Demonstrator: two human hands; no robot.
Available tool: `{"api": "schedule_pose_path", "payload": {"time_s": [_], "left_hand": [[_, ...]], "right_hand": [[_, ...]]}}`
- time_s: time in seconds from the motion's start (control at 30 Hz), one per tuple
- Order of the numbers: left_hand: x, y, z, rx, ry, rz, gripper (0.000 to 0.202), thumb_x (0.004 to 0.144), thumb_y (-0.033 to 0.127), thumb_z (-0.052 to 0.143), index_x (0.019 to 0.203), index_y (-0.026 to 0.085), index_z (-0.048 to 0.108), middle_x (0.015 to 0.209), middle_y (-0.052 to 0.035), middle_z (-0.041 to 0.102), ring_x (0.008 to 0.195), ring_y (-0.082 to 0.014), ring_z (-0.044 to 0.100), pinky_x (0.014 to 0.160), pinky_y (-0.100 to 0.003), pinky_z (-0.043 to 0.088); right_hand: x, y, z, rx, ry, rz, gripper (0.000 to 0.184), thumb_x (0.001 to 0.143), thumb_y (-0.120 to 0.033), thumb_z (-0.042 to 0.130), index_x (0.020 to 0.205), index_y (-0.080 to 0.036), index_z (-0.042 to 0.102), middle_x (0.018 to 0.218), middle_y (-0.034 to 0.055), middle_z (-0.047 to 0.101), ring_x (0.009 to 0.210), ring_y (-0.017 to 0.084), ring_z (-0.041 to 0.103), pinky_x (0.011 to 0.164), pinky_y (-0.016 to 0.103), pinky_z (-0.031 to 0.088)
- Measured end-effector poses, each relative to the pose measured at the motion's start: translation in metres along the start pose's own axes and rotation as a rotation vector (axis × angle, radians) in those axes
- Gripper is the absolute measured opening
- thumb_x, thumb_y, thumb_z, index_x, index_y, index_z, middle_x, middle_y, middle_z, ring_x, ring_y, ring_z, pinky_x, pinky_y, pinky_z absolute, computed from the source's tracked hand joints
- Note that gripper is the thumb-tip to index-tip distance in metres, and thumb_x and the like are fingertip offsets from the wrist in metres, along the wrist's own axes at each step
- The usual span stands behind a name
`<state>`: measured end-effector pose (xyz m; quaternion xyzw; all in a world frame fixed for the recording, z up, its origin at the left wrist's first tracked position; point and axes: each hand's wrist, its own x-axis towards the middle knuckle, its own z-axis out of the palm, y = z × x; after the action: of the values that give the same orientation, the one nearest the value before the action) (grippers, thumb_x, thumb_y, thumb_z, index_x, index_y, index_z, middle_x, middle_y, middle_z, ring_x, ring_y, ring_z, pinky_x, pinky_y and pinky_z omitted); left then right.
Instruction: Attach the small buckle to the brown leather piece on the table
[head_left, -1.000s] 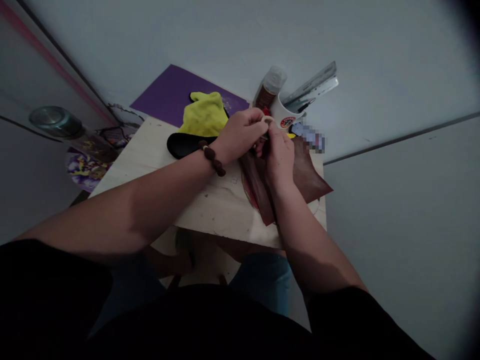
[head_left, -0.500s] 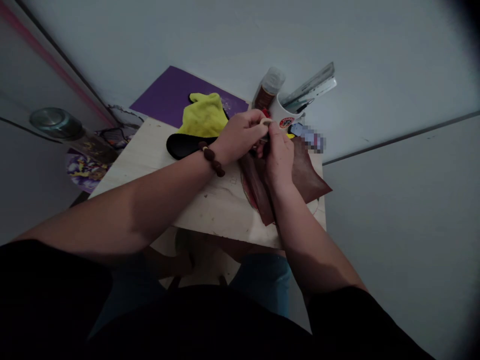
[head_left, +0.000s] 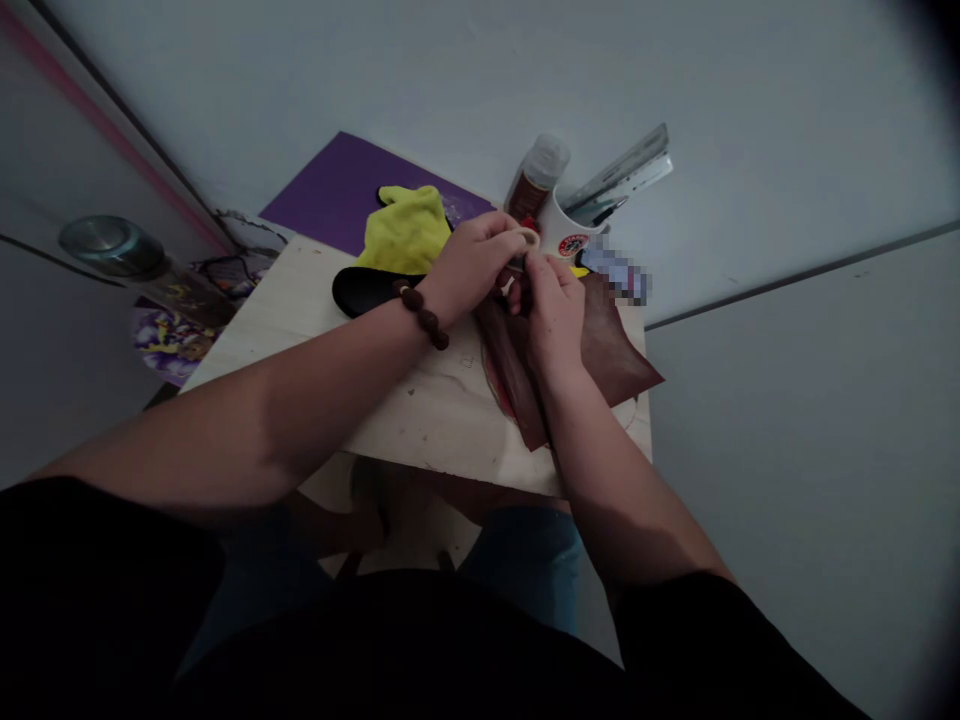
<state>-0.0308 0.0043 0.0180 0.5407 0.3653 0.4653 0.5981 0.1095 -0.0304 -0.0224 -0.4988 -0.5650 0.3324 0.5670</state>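
Above the far part of the wooden table, my left hand (head_left: pixel 476 262) is closed, its thumb and fingers pinching a small pale curved strip (head_left: pixel 531 236). My right hand (head_left: pixel 556 312) meets it there, fingers closed on the strip's near end. The strip bends into a loop between the fingertips; what it is made of I cannot tell. Something small and dark between the hands is mostly hidden. Beneath my right hand lies a brown leather-like sheet (head_left: pixel 619 350), partly folded, with a reddish edge on its left. Brown beads circle my left wrist.
A yellow cloth (head_left: pixel 405 232) and a black rounded object (head_left: pixel 367 290) lie left of my hands, near a purple sheet (head_left: pixel 330 190). Behind stand a bottle (head_left: pixel 536 180) and a white mug (head_left: pixel 566 235) holding rulers and pens. A glass flask (head_left: pixel 112 247) stands at far left.
Both hands have shifted slightly left, and the pale strip's loop now shows more plainly between the fingertips. The leather-like sheet and other objects stay in place.
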Motion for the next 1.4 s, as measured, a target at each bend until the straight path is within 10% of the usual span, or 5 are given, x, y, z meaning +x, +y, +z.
{"api": "schedule_pose_path", "payload": {"time_s": [0.9, 1.23, 1.4], "left_hand": [[-0.002, 0.005, 0.0, -0.066, -0.104, -0.001, 0.033, 0.105, 0.04, 0.078, 0.084, 0.021, 0.059, 0.063, 0.0027, 0.05, 0.053, -0.0086, 0.052, 0.047, -0.018, 0.036], [-0.002, 0.001, 0.0, -0.022, -0.077, 0.023, 0.032, 0.103, 0.047, 0.078, 0.085, 0.023, 0.065, 0.067, -0.0017, 0.056, 0.072, -0.0217, 0.072, 0.061, -0.03, 0.053], [-0.001, -0.003, 0.0, -0.035, -0.095, 0.044, 0.028, 0.104, 0.045, 0.072, 0.083, 0.026, 0.065, 0.065, -0.0011, 0.057, 0.059, -0.0161, 0.055, 0.054, -0.032, 0.042]], "right_hand": [[-0.001, 0.001, -0.001, 0.046, 0.002, -0.027, 0.054, 0.107, -0.084, 0.063, 0.098, -0.031, 0.071, 0.077, -0.0009, 0.065, 0.072, 0.02, 0.068, 0.067, 0.036, 0.057], [-0.002, -0.006, 0.002, -0.003, 0.022, 0.007, 0.066, 0.1, -0.096, 0.058, 0.095, -0.031, 0.069, 0.074, -0.001, 0.062, 0.069, 0.02, 0.065, 0.064, 0.036, 0.056], [-0.001, -0.005, 0.002, 0.013, 0.017, 0.02, 0.065, 0.1, -0.096, 0.059, 0.096, -0.032, 0.069, 0.077, -0.0003, 0.064, 0.071, 0.02, 0.066, 0.063, 0.036, 0.054]]}}
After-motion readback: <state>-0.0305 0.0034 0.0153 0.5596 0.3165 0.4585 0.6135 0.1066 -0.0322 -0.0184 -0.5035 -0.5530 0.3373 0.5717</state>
